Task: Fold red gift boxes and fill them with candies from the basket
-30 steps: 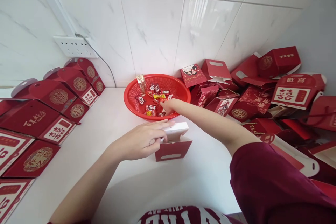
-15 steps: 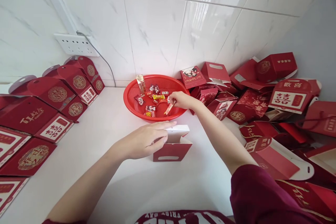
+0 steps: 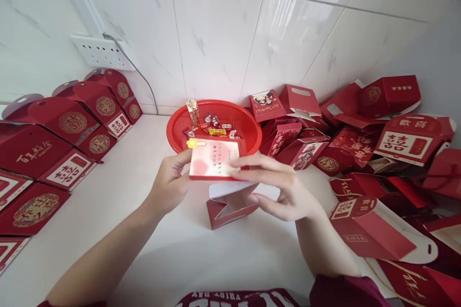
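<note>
My left hand [image 3: 169,180] pinches the left edge of a cream card [image 3: 212,160] with a pink heart print, dark lettering, a red edge and a yellow flower mark at its top left corner. Across the card's right side lie the outstretched fingers of my right hand [image 3: 283,184], its thumb held apart near the box's right side. Below the card, an open red gift box [image 3: 230,211] stands on the white table, its pale flap up and its inside partly hidden. Just behind is a red plastic basket [image 3: 252,129] with several wrapped candies [image 3: 217,131].
Closed red boxes [image 3: 72,122] line the left side in rows. On the right, red boxes [image 3: 360,139] lie in a loose heap reaching the table's near edge. A white socket strip [image 3: 103,53] with a grey cable [image 3: 139,72] is on the tiled wall.
My right hand has come back from the basket toward me. My left hand has left the gift box's flap and now grips the card above it. The box has turned slightly.
</note>
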Action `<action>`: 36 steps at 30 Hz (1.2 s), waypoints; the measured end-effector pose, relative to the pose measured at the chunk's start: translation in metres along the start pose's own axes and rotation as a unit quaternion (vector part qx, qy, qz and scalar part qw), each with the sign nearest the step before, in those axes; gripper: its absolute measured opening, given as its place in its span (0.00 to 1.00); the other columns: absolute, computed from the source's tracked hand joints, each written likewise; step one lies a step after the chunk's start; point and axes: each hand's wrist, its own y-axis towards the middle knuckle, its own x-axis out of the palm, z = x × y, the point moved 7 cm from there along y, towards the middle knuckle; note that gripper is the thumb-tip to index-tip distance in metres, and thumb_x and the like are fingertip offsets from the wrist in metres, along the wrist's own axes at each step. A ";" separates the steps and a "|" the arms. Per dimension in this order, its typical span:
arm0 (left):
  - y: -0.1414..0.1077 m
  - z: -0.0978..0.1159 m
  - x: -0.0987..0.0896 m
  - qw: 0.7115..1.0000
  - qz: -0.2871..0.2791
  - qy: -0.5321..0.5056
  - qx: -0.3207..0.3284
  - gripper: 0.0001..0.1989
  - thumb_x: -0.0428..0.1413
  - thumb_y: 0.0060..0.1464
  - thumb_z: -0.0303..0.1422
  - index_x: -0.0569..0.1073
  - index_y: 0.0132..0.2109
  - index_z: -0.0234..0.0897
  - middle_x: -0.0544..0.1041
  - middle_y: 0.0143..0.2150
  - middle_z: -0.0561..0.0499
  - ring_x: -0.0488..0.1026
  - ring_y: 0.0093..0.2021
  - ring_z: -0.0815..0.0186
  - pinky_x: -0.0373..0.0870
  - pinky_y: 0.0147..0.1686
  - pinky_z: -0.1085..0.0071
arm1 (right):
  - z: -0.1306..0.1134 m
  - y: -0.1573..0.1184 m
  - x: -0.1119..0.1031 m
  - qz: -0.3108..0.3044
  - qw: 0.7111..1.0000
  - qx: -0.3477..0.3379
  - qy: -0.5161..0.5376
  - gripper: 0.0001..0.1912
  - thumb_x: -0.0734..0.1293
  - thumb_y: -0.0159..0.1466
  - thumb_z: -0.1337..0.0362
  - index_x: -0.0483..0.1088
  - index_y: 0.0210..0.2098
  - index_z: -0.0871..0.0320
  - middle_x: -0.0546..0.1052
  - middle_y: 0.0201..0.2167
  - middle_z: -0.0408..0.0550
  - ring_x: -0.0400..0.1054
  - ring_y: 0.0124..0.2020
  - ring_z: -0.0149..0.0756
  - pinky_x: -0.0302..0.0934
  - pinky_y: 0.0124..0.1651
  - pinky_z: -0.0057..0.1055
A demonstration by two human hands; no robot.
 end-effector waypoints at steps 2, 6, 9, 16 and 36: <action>-0.003 0.003 0.004 0.999 -0.040 0.001 -0.006 0.18 0.63 0.54 0.38 0.79 0.51 0.38 0.82 0.46 0.45 0.79 0.46 0.52 0.78 0.44 0.62 | -0.005 -0.001 0.007 -0.034 0.999 -0.002 -0.007 0.27 0.66 0.65 0.70 0.65 0.63 0.54 0.68 0.63 0.53 0.65 0.61 0.43 0.66 0.59 0.38; -0.010 0.012 0.012 0.994 -0.102 0.035 -0.015 0.09 0.61 0.56 0.34 0.80 0.44 0.38 0.82 0.41 0.49 0.79 0.42 0.58 0.77 0.45 0.66 | -0.016 -0.001 0.017 -0.097 0.995 -0.004 0.012 0.32 0.66 0.66 0.68 0.57 0.68 0.60 0.57 0.70 0.57 0.57 0.68 0.44 0.58 0.66 0.40; -0.012 0.012 0.007 0.996 -0.074 0.020 -0.037 0.13 0.54 0.63 0.37 0.78 0.36 0.36 0.80 0.32 0.51 0.77 0.35 0.63 0.77 0.37 0.70 | -0.021 -0.003 0.024 -0.129 0.991 0.015 0.038 0.33 0.67 0.66 0.68 0.55 0.69 0.60 0.69 0.63 0.58 0.67 0.60 0.41 0.65 0.60 0.36; -0.008 -0.001 0.024 0.990 -0.122 0.037 -0.054 0.10 0.57 0.62 0.37 0.77 0.39 0.35 0.79 0.32 0.52 0.75 0.31 0.66 0.72 0.31 0.73 | 0.008 -0.005 0.003 0.129 0.977 0.172 -0.012 0.18 0.68 0.66 0.65 0.69 0.55 0.52 0.74 0.32 0.41 0.64 0.25 0.27 0.62 0.26 0.25; -0.008 0.003 0.048 0.866 -0.282 0.372 0.178 0.11 0.55 0.62 0.37 0.78 0.49 0.45 0.72 0.61 0.49 0.73 0.53 0.56 0.69 0.52 0.61 | 0.024 -0.017 -0.043 0.260 0.951 0.158 0.053 0.02 0.70 0.65 0.65 0.73 0.38 0.55 0.76 0.30 0.41 0.67 0.21 0.25 0.62 0.21 0.25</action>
